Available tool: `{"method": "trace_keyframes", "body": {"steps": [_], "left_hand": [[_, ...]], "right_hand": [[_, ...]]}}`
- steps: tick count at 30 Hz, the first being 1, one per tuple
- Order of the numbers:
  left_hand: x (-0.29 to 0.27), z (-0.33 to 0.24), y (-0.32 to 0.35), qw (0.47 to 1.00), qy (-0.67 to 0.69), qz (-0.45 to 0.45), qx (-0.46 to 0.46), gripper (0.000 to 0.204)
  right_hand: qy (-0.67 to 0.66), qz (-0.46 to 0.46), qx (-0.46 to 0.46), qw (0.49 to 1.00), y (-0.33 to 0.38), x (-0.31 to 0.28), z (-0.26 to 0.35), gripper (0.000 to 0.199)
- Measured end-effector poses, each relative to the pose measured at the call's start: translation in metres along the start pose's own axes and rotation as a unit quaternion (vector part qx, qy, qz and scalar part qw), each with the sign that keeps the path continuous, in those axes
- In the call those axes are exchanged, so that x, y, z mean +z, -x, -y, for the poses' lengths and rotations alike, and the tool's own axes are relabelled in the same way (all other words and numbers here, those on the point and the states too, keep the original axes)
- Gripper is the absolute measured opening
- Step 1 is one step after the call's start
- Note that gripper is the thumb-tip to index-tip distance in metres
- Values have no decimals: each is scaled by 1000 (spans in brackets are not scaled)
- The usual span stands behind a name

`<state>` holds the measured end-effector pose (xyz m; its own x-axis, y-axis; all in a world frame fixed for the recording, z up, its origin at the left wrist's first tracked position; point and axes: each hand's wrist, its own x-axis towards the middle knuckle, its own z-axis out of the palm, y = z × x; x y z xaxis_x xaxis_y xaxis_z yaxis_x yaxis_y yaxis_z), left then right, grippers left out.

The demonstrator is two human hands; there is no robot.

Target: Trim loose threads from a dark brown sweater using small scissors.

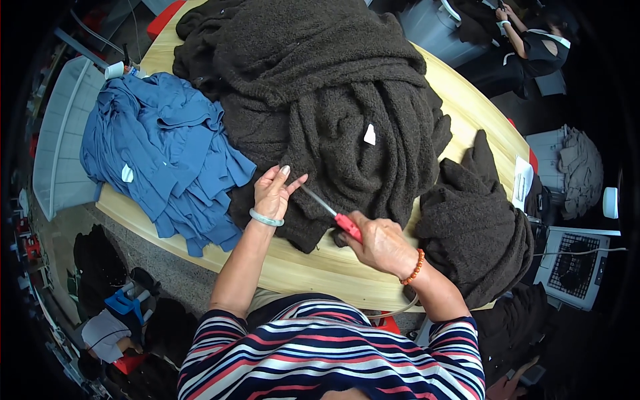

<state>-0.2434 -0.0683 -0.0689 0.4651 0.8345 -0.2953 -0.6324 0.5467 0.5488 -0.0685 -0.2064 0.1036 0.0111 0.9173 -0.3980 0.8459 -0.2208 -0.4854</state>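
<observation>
Right hand point(383, 243): closed around the red handle of a slim tool point(341, 220), knuckles up.
Slim tool: above the desk point(480, 93), between both hands, thin metal shaft slanting up and left, tip just beside the left fingers.
Left hand point(270, 193): fingers partly curled, thumb up, one finger stretched toward the shaft; cannot tell whether anything is pinched.
Wrists: pale green bangle point(267, 217) on the left, orange bead bracelet point(418, 265) on the right.
Dark pile point(333, 100): heaped across the far and middle desk, fuzzy, folded, near edge just beyond both hands; small white tag point(370, 135) on top.
Blue garments point(160, 140): bunched at the left end, touching the dark pile, some hanging over the near edge.
Smaller dark bundle point(473, 233): at the right end, beyond the right wrist.
White paper point(522, 181): at the desk's right edge.
Upper right: seated co-worker point(537, 53) in black, near more dark fabric.
</observation>
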Motion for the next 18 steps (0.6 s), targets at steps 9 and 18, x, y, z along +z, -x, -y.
{"method": "trace_keyframes", "body": {"steps": [9,18], "left_hand": [[69,80,49,916,-374,143,-36,8],[75,100,81,903,-400,147,-64,14]], "right_hand": [[70,-235,13,969,-101,-29,1,52],[-182,-336,24,924,-87,-45,-124,32]]}}
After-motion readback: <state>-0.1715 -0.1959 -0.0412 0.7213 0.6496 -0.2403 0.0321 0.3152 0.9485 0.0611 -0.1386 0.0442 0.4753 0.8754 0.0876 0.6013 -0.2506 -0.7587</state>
